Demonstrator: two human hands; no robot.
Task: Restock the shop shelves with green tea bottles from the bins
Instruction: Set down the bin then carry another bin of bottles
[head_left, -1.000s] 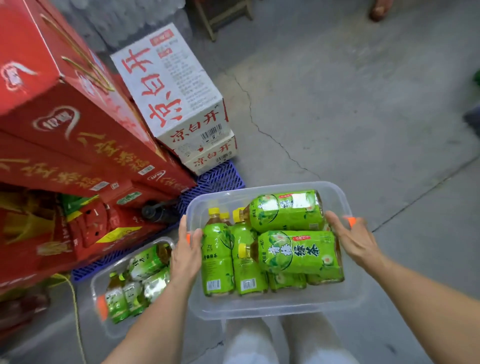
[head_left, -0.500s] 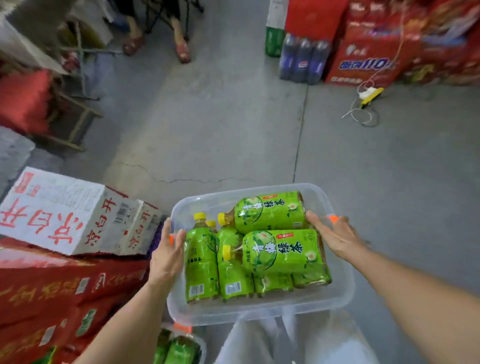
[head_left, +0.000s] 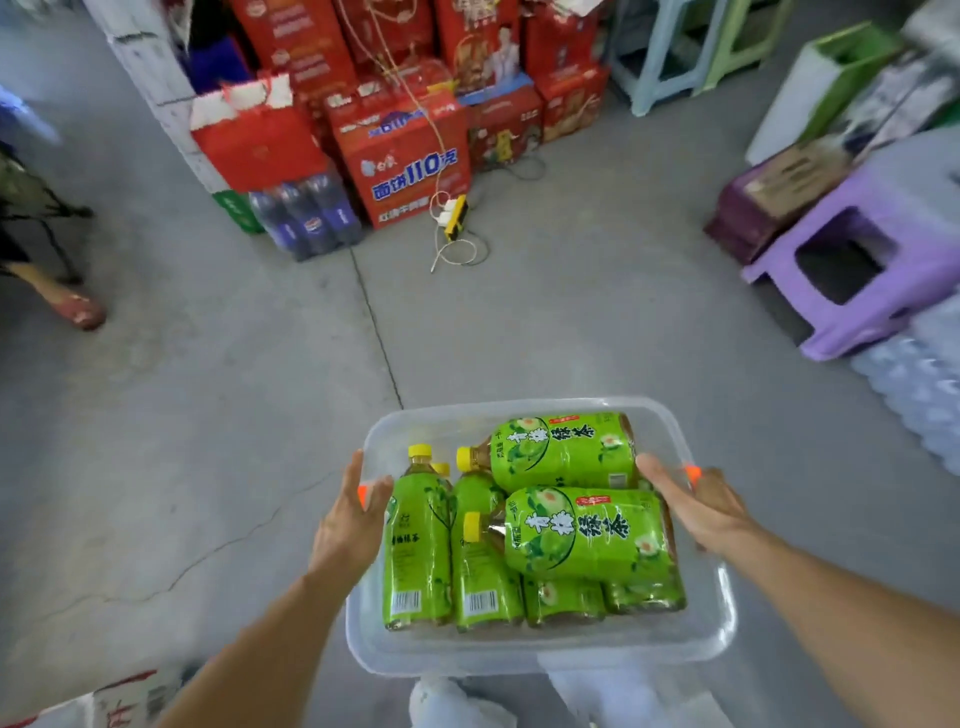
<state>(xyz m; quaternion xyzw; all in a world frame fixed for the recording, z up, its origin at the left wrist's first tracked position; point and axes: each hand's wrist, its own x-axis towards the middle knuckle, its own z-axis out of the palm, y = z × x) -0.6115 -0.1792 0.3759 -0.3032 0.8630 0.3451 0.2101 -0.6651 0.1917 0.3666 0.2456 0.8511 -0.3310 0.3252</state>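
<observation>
I carry a clear plastic bin (head_left: 540, 657) in front of me, above the concrete floor. My left hand (head_left: 348, 525) grips its left rim by an orange clip and my right hand (head_left: 698, 506) grips its right rim the same way. Several green tea bottles (head_left: 566, 530) with yellow caps and green labels lie inside, two of them stacked crosswise on top of the others. No shop shelf is in view.
Red cartons (head_left: 400, 156) and a pack of dark soda bottles (head_left: 306, 215) stand ahead. A yellow power strip (head_left: 456, 217) with a cable lies before them. A purple stool (head_left: 857, 260) and packed water bottles (head_left: 919, 384) sit at right. A person's foot (head_left: 72, 306) is at left.
My view has swung to the right, away from the white and red cartons and the second bin on the floor. The bin stays held in both hands, its bottles unmoved.
</observation>
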